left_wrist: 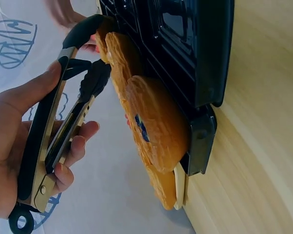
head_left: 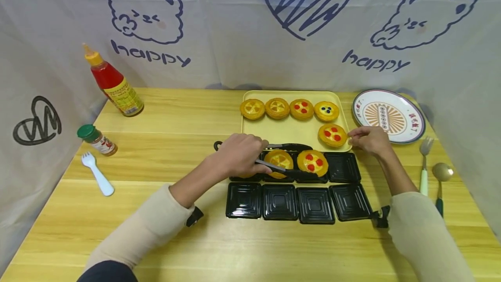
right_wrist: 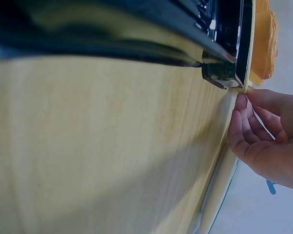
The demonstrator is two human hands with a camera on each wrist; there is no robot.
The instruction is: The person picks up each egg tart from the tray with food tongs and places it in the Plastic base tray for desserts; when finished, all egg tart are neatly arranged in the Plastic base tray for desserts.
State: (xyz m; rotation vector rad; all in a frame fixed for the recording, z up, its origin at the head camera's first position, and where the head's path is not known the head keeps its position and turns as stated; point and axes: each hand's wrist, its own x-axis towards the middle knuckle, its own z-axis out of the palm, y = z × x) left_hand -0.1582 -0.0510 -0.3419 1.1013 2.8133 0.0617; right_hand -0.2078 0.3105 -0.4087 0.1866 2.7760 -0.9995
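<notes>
My left hand (head_left: 242, 156) holds a pair of tongs (left_wrist: 39, 141) with black tips and metal arms. The tips straddle a tart with red dots (head_left: 312, 163) in the black compartment tray (head_left: 279, 203). Beside it in the back row sits a tart with yellow wedges (head_left: 278, 162); a tart with blue dots (left_wrist: 154, 124) fills the end compartment, mostly hidden by my hand in the head view. My right hand (head_left: 373, 139) pinches the rim of the pale yellow tray (head_left: 282, 130) at its near right corner, close to another red-dotted tart (head_left: 332, 135).
More tarts line the yellow tray's back edge. A patterned plate (head_left: 407, 121), a fork (head_left: 424, 173) and a spoon (head_left: 441, 177) lie at right. At left are a red sauce bottle (head_left: 117, 86), a green-capped shaker (head_left: 98, 139) and a pale blue fork (head_left: 98, 175).
</notes>
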